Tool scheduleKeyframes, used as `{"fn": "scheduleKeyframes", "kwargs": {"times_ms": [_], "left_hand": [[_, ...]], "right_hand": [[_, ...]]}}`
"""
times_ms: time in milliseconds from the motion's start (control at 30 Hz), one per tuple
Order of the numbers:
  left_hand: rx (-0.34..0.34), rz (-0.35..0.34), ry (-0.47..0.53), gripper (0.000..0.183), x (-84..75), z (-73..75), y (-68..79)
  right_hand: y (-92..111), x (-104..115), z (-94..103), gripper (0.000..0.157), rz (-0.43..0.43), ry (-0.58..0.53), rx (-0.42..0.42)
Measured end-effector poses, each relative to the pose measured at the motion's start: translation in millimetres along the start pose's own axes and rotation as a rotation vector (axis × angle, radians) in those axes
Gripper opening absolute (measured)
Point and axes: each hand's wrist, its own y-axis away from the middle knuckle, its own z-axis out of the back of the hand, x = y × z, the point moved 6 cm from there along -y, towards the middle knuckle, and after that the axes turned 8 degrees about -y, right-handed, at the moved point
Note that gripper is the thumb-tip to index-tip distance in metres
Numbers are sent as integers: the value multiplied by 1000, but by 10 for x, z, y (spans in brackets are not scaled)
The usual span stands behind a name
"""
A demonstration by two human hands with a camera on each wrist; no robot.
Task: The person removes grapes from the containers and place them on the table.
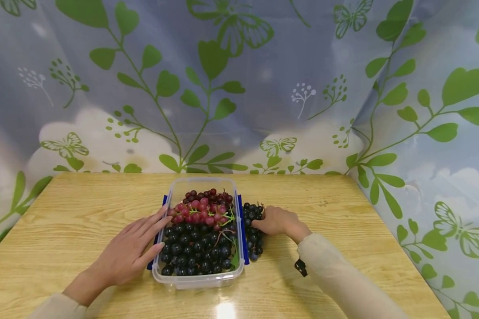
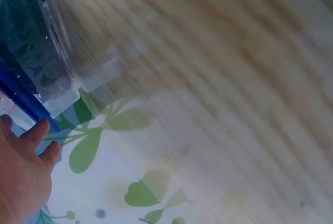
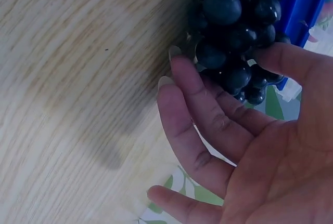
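Observation:
A clear plastic container [image 1: 201,280] stands on the table, filled with black grapes [image 1: 191,248] at the near end, a pink-red bunch of grapes [image 1: 201,212] across the middle and darker red grapes [image 1: 201,195] behind. My left hand [image 1: 129,250] rests against its left side with fingers extended; in the left wrist view the fingertips are by a blue side latch [image 2: 23,99]. Just outside the right side lies another bunch of black grapes [image 1: 253,239]. My right hand [image 3: 250,146] holds this bunch between thumb and fingers at its far end. Part of the bunch is hidden by the hand.
Blue latch flaps [image 1: 242,230] stick out along the container's long sides, the right one beside the outer bunch. The wooden table [image 1: 343,257] ends at a patterned curtain [image 1: 263,88] behind. A black strap [image 1: 300,267] hangs at the right sleeve.

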Motion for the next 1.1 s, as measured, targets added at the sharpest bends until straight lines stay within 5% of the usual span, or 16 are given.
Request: {"fn": "scheduleKeyframes", "kwargs": {"times_ms": [333,600,833,1100], "left_hand": [[4,1,-1,60,0,1,12],[12,9,4,60,14,7,14],[15,8,6,60,11,7,14],[10,2,2,60,5,12,5]], "right_hand": [[44,-12,105,36,108,-76,45],[102,10,290,36,161,-34,-44],[171,143,472,35,362,-96,-86],[271,371,569,45,527,7,-137]]}}
